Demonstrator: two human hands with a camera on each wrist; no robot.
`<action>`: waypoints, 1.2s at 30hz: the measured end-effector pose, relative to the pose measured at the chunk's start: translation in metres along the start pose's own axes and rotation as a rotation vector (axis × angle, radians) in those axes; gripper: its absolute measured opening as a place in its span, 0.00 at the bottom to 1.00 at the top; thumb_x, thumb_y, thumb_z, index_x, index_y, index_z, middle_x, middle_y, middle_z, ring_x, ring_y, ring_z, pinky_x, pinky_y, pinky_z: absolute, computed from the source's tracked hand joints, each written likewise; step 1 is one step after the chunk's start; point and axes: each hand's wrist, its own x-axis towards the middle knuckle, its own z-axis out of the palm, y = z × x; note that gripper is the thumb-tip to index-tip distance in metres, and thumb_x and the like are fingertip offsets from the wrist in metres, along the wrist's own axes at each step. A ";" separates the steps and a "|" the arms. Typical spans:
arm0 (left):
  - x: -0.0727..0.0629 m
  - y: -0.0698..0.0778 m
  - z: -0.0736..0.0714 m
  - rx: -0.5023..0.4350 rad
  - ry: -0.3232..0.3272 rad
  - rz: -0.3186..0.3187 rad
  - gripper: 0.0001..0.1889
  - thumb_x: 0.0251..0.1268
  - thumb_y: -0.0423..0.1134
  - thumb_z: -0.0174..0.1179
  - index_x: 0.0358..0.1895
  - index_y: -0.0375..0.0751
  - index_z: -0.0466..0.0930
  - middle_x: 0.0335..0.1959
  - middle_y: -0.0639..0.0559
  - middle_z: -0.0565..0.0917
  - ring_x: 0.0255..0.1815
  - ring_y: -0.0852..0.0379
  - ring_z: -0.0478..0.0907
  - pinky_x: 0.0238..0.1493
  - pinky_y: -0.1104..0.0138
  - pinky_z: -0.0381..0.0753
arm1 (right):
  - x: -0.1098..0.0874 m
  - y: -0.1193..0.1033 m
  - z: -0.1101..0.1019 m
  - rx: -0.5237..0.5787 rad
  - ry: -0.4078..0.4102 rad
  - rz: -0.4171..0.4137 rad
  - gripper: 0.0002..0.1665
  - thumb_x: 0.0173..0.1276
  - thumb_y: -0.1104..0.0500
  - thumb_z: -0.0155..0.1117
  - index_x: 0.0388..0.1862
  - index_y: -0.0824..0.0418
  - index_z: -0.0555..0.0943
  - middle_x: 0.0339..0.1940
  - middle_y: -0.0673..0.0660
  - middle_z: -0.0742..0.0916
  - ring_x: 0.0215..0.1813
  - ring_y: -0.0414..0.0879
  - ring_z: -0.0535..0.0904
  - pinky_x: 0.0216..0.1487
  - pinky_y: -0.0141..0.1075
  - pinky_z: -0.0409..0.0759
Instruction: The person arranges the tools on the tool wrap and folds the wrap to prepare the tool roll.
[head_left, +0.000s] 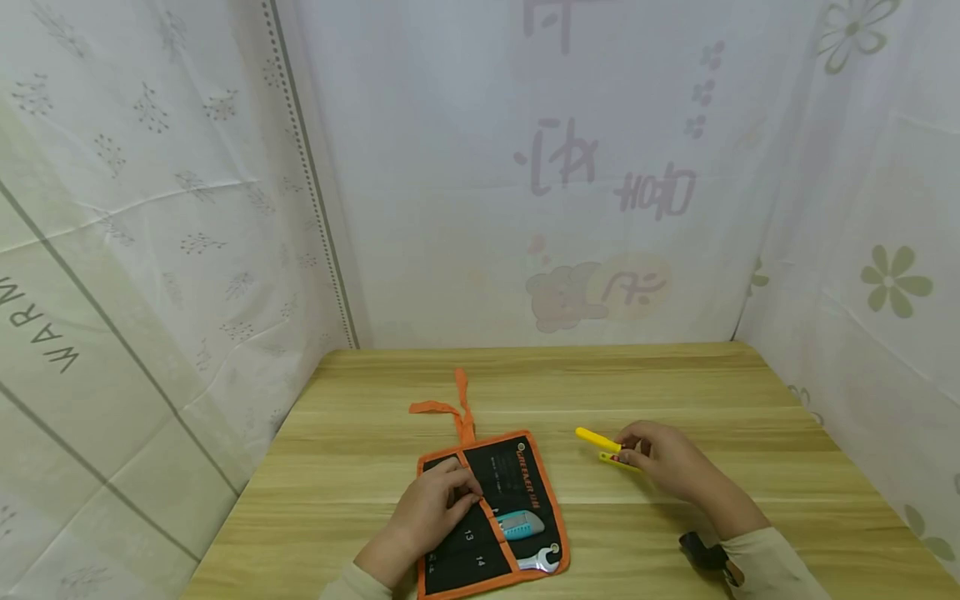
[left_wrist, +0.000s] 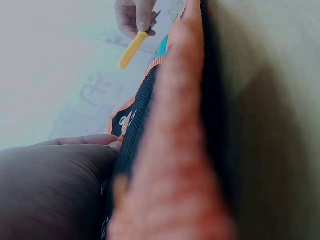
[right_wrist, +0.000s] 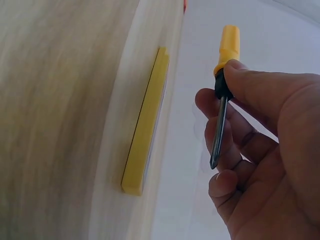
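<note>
A black tool pouch [head_left: 501, 483] with orange trim lies unrolled on the table. My left hand [head_left: 442, 508] is over its pocket row, thumb and fingertips pinching the orange pocket edge [head_left: 487, 510]. A teal utility knife [head_left: 521, 525] and a silver wrench [head_left: 540, 560] stick out of the pockets. My right hand [head_left: 667, 458] is right of the pouch, pinching a small screwdriver [right_wrist: 231, 42] near the base of its yellow handle. The dark shaft [right_wrist: 219, 132] points back toward the palm. Below that hand a yellow bar [right_wrist: 145, 130] lies on the table.
Two orange tie straps [head_left: 463, 408] trail from the pouch's far edge onto the wooden table [head_left: 360, 500]. Printed curtains [head_left: 450, 208] stand behind the table and at both sides. A black strap device [head_left: 705, 554] is at the right wrist.
</note>
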 end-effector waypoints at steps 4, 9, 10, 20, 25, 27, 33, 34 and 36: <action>0.000 0.000 0.000 0.004 -0.004 -0.004 0.10 0.67 0.38 0.73 0.38 0.62 0.86 0.35 0.68 0.75 0.28 0.70 0.70 0.29 0.72 0.74 | 0.003 -0.006 0.003 -0.023 0.006 -0.052 0.07 0.72 0.58 0.73 0.46 0.49 0.87 0.35 0.41 0.84 0.33 0.37 0.76 0.32 0.34 0.77; 0.000 0.000 -0.001 0.013 -0.012 -0.013 0.09 0.68 0.38 0.73 0.39 0.63 0.86 0.36 0.69 0.76 0.28 0.71 0.69 0.29 0.72 0.74 | 0.008 -0.013 0.011 -0.031 -0.009 -0.094 0.07 0.73 0.58 0.72 0.47 0.48 0.86 0.35 0.38 0.83 0.35 0.36 0.76 0.33 0.33 0.78; 0.000 -0.001 -0.001 0.014 -0.012 -0.015 0.09 0.68 0.38 0.73 0.39 0.63 0.86 0.36 0.69 0.77 0.28 0.71 0.69 0.29 0.72 0.74 | 0.009 -0.014 0.013 -0.030 -0.011 -0.096 0.07 0.73 0.58 0.72 0.47 0.47 0.86 0.36 0.38 0.83 0.35 0.36 0.76 0.33 0.33 0.78; -0.001 -0.001 0.001 0.012 -0.002 -0.002 0.09 0.68 0.39 0.73 0.39 0.63 0.86 0.36 0.68 0.76 0.27 0.71 0.69 0.29 0.72 0.74 | 0.018 -0.025 0.023 -0.032 -0.047 -0.124 0.07 0.74 0.57 0.72 0.47 0.45 0.86 0.36 0.35 0.83 0.36 0.35 0.77 0.36 0.34 0.79; -0.001 -0.001 0.001 0.014 0.002 0.000 0.09 0.68 0.39 0.73 0.38 0.63 0.86 0.36 0.68 0.76 0.27 0.71 0.69 0.29 0.73 0.74 | 0.021 -0.034 0.027 -0.042 -0.070 -0.133 0.07 0.74 0.56 0.71 0.48 0.46 0.87 0.37 0.34 0.83 0.37 0.36 0.77 0.38 0.34 0.79; -0.001 0.000 0.001 0.016 0.002 -0.002 0.09 0.68 0.39 0.73 0.38 0.63 0.86 0.37 0.68 0.77 0.27 0.71 0.69 0.29 0.73 0.74 | 0.023 -0.037 0.029 -0.047 -0.078 -0.150 0.07 0.74 0.57 0.71 0.48 0.48 0.87 0.36 0.34 0.83 0.37 0.36 0.77 0.38 0.34 0.79; -0.001 0.000 0.000 0.012 -0.003 -0.001 0.08 0.68 0.39 0.73 0.38 0.62 0.86 0.38 0.68 0.78 0.29 0.72 0.70 0.30 0.72 0.74 | 0.029 -0.045 0.034 -0.054 -0.098 -0.192 0.08 0.74 0.59 0.72 0.49 0.50 0.88 0.36 0.35 0.82 0.37 0.35 0.76 0.37 0.34 0.78; -0.001 0.000 0.000 0.011 -0.004 0.000 0.08 0.68 0.39 0.73 0.38 0.61 0.86 0.38 0.68 0.78 0.29 0.72 0.70 0.31 0.72 0.74 | 0.030 -0.047 0.034 -0.055 -0.100 -0.193 0.08 0.73 0.58 0.72 0.49 0.49 0.88 0.36 0.35 0.82 0.37 0.35 0.76 0.37 0.34 0.78; -0.001 0.000 0.000 0.008 -0.005 0.000 0.08 0.68 0.39 0.73 0.38 0.61 0.85 0.39 0.68 0.78 0.30 0.72 0.70 0.31 0.72 0.75 | 0.031 -0.049 0.035 -0.050 -0.103 -0.196 0.08 0.73 0.58 0.72 0.49 0.49 0.88 0.36 0.35 0.82 0.36 0.36 0.76 0.36 0.34 0.78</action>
